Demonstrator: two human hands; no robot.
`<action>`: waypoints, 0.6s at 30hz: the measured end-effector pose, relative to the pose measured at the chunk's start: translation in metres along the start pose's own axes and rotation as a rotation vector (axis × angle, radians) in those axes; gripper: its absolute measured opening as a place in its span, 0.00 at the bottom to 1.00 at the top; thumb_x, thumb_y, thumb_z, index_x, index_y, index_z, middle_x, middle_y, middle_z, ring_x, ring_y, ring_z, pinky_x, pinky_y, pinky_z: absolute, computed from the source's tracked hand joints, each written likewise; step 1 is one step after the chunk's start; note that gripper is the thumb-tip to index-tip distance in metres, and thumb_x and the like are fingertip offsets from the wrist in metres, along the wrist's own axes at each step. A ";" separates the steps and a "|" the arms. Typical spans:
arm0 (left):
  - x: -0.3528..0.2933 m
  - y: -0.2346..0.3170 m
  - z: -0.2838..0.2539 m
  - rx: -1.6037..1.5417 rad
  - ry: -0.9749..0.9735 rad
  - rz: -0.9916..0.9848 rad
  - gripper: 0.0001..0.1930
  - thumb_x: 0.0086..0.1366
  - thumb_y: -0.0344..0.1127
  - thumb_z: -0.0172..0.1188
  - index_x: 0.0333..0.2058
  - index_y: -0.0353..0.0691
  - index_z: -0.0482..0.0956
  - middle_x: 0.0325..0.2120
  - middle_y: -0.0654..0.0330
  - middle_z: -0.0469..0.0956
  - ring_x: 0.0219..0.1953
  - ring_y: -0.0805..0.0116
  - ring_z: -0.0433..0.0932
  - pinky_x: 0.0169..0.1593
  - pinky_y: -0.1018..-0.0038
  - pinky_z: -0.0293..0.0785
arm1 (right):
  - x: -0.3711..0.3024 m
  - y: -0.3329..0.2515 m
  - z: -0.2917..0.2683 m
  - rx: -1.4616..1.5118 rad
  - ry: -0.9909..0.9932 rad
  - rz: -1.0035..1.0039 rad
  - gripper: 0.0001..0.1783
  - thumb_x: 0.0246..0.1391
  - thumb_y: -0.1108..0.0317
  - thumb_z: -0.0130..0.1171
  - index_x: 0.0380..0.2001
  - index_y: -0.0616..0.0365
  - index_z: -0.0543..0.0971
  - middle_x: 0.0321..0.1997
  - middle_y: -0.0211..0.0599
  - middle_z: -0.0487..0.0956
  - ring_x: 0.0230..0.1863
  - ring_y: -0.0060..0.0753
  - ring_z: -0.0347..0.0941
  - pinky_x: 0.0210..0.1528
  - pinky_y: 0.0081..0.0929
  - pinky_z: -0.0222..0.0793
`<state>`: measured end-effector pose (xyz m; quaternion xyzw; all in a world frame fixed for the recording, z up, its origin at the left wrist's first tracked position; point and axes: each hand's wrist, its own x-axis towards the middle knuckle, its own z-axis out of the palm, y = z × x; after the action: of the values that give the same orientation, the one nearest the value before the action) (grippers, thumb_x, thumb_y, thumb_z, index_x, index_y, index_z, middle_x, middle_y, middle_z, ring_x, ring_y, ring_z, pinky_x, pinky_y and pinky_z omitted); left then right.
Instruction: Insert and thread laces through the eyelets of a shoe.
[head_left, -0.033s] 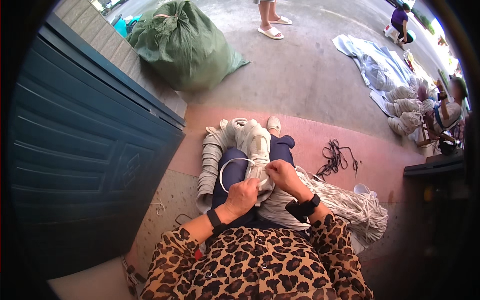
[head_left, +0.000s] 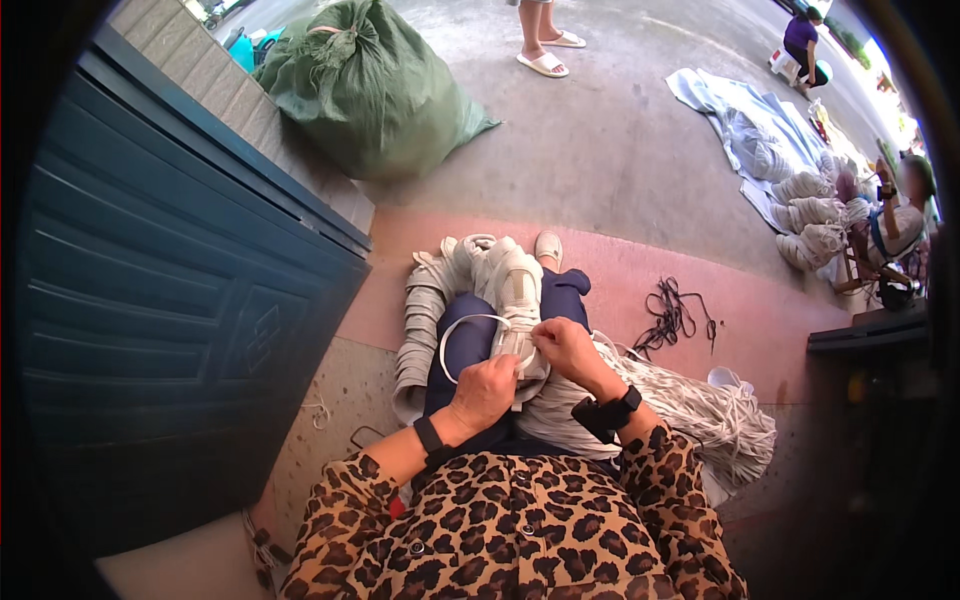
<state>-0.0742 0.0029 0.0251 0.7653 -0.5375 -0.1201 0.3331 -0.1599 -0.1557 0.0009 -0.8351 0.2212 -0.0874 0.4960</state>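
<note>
Across my lap lies an off-white shoe upper [head_left: 518,295], its toe end pointing away from me. A flat white shoelace [head_left: 443,345] loops out to the left over my thigh. My left hand [head_left: 484,392] is closed in a pinch on the lace at the upper's near end. Just right of it, my right hand [head_left: 565,350] has its fingertips pinched at the upper's lacing edge; what is between them is too small to make out. A long nested row of similar uppers [head_left: 415,325] curves along my left leg.
A thick bundle of off-white laces [head_left: 710,420] lies at my right, with tangled black laces [head_left: 672,315] beyond. Close on the left stands a dark blue door [head_left: 180,320]. Farther off are a green sack [head_left: 375,110], a standing person's feet [head_left: 545,60] and a seated person [head_left: 905,215] near bundled uppers.
</note>
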 end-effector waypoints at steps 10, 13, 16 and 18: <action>0.000 0.005 0.007 0.000 -0.011 -0.049 0.09 0.50 0.24 0.52 0.33 0.35 0.73 0.21 0.49 0.75 0.24 0.49 0.75 0.27 0.61 0.71 | 0.009 -0.002 0.017 -0.136 0.101 -0.197 0.05 0.43 0.75 0.51 0.26 0.63 0.74 0.25 0.49 0.74 0.30 0.53 0.72 0.32 0.41 0.67; 0.004 0.003 0.001 -0.020 0.023 -0.032 0.10 0.51 0.23 0.52 0.35 0.35 0.72 0.21 0.48 0.75 0.24 0.49 0.75 0.27 0.61 0.71 | 0.000 -0.012 0.010 -0.200 0.076 -0.305 0.07 0.42 0.77 0.51 0.29 0.61 0.73 0.27 0.46 0.73 0.32 0.50 0.70 0.34 0.38 0.66; 0.014 0.003 -0.012 0.001 0.061 -0.037 0.11 0.53 0.23 0.51 0.38 0.35 0.71 0.23 0.48 0.75 0.25 0.50 0.75 0.28 0.61 0.71 | -0.002 -0.012 0.007 -0.256 0.022 -0.379 0.08 0.41 0.77 0.50 0.29 0.60 0.72 0.30 0.44 0.72 0.35 0.48 0.68 0.37 0.36 0.65; 0.025 -0.004 -0.014 0.029 0.091 -0.052 0.12 0.55 0.23 0.50 0.39 0.35 0.70 0.24 0.48 0.76 0.27 0.50 0.76 0.29 0.62 0.72 | -0.002 -0.012 0.005 -0.264 -0.015 -0.378 0.07 0.41 0.77 0.50 0.28 0.60 0.72 0.31 0.43 0.71 0.37 0.47 0.67 0.38 0.35 0.65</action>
<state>-0.0535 -0.0128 0.0374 0.7884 -0.5035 -0.0859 0.3427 -0.1564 -0.1463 0.0088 -0.9201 0.0665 -0.1427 0.3587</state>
